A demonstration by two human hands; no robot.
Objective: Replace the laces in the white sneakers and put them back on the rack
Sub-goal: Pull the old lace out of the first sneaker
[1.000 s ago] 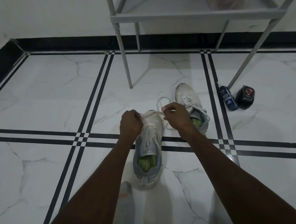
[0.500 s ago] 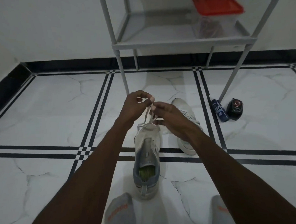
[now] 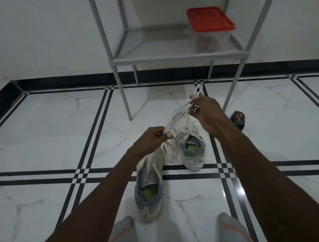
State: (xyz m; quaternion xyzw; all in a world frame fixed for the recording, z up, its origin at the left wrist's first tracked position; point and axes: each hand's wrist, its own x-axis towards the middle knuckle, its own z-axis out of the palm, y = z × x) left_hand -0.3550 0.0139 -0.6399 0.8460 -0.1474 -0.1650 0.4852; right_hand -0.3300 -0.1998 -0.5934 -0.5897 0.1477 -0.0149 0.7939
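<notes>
Currently floor [image 3: 43, 133] is white marble tile with black stripes, everything sits on it. Grey metal rack [image 3: 158, 59] stands beyond both hands against the wall, clear tub with a red lid [image 3: 210, 20] on its shelf, beyond the right hand. Near sneaker [image 3: 149, 185] lies below the left hand, long axis running away from the person, toe pointing toward the rack and tipped a bit right, heel nearest the grey socks [image 3: 232, 234]; no lace visible in its eyelets. Second sneaker [image 3: 190, 148] sits between the two forearms, under the right hand, same heading, heel toward the person, laced. Dark small object [image 3: 238, 118] on the floor just right of the right wrist, can't tell what it is. Left hand [image 3: 150, 140] low, fingers curled, pinching the lace [image 3: 175, 116] at its lower end. Right hand [image 3: 205, 112] raised higher and further out, fingertips pinching the same lace; lace runs diagonally between the hands, loose end sticking up past the right fingers
</notes>
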